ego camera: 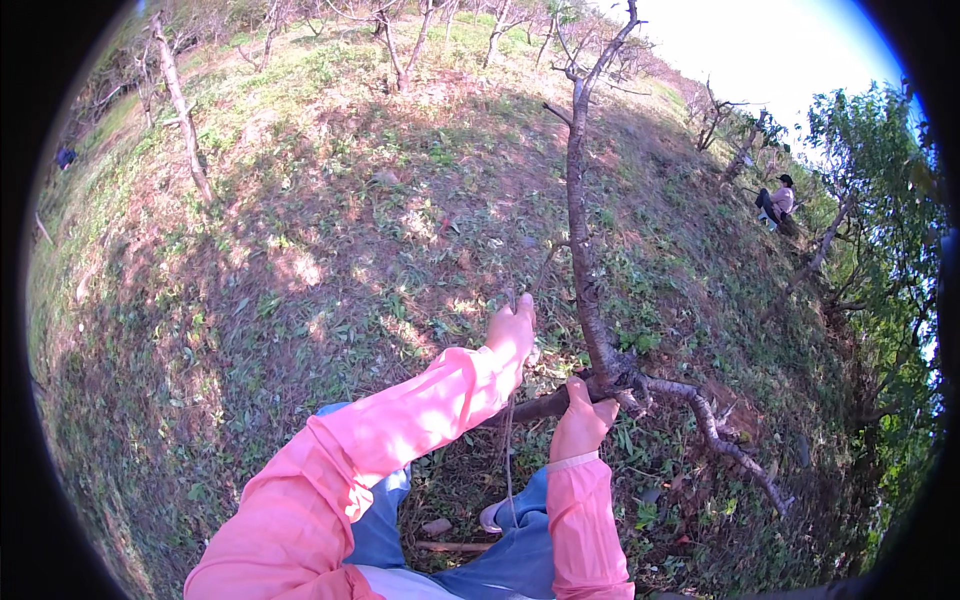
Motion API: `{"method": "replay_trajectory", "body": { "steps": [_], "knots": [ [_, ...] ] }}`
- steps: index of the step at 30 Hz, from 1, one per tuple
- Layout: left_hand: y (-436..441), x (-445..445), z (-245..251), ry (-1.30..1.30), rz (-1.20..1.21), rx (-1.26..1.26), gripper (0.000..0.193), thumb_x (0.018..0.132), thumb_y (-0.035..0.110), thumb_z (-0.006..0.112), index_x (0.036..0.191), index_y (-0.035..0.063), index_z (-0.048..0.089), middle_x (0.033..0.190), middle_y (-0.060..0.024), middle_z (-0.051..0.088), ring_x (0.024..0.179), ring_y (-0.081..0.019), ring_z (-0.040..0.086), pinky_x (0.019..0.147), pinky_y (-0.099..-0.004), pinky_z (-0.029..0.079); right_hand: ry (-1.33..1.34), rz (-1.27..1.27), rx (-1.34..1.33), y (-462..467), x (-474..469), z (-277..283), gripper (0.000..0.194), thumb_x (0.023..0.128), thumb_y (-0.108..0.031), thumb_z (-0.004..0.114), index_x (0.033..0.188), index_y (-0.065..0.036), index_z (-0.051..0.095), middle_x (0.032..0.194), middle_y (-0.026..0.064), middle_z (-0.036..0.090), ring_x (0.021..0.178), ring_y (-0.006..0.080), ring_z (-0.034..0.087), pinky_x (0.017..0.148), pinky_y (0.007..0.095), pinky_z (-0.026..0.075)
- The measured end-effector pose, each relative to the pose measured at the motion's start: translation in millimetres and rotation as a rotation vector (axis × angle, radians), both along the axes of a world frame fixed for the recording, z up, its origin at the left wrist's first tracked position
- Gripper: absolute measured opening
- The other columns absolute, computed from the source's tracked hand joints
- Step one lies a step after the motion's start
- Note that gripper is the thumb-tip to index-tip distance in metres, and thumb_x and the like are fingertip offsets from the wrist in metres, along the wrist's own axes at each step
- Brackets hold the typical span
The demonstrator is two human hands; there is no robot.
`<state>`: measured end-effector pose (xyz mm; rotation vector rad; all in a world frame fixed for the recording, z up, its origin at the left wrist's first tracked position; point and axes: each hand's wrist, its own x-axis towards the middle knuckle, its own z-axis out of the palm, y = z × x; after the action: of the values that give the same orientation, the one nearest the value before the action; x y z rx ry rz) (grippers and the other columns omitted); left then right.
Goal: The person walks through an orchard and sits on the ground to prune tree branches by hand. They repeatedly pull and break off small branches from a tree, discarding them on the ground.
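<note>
Both my arms, in pink sleeves, reach over my jeans toward a bare tree. My left hand (511,330) is raised left of the trunk (581,225), closed around thin cord or string (509,442) whose strands hang down past a low branch toward my knee. My right hand (583,426) grips the branch (551,405) close to where it meets the trunk, its thumb on top. A crooked side branch (705,420) bends away to the right from the same joint.
A grassy slope (337,225) with leafless trees (178,105) rises ahead. At the right, a person (780,201) sits on the slope near leafy trees (870,150). A stick (452,547) and a stone (436,526) lie by my shoe (491,517).
</note>
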<state>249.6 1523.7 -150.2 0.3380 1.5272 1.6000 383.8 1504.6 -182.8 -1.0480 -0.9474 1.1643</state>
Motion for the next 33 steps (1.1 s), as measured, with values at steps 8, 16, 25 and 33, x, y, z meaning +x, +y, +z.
{"method": "replay_trajectory", "body": {
  "steps": [8,16,25,33],
  "knots": [
    [7,-25,-10,-0.081,0.185,0.002,0.039,0.098,0.042,0.045,0.077,0.0093,0.048,0.053,0.0013,0.034,0.039,-0.0146,0.033,0.038,-0.0312,0.031,-0.101,0.134,0.020,-13,-13,11,0.023,0.076,-0.015,0.070,0.085,0.006,0.067,0.080,0.0023,0.066,0.072,0.0083,0.056,0.067,0.0261,0.045],
    [15,-62,-17,-0.203,0.240,0.098,0.039,0.096,0.044,0.048,0.079,0.0085,0.048,0.052,0.0020,0.035,0.039,-0.0122,0.034,0.037,-0.0298,0.035,-0.066,0.296,-0.060,-18,-14,6,0.021,0.080,-0.009,0.067,0.098,0.001,0.065,0.093,-0.0002,0.065,0.082,0.0065,0.057,0.075,0.0242,0.044],
    [13,-123,-6,-0.522,0.090,0.419,0.039,0.093,0.044,0.055,0.079,0.0082,0.049,0.049,0.0040,0.032,0.038,-0.0114,0.032,0.040,-0.0303,0.033,-0.329,0.408,-0.111,-29,-6,8,0.024,0.086,-0.018,0.066,0.103,-0.002,0.065,0.094,-0.0005,0.066,0.085,0.0069,0.059,0.077,0.0232,0.045],
    [12,-145,3,-0.512,0.214,0.462,0.034,0.096,0.039,0.053,0.078,0.0106,0.048,0.052,0.0022,0.036,0.037,-0.0112,0.033,0.039,-0.0286,0.033,-0.310,0.335,-0.143,-39,-34,25,0.024,0.083,-0.014,0.069,0.100,0.002,0.070,0.091,0.0000,0.067,0.079,0.0053,0.057,0.074,0.0225,0.045]
  ]
}}
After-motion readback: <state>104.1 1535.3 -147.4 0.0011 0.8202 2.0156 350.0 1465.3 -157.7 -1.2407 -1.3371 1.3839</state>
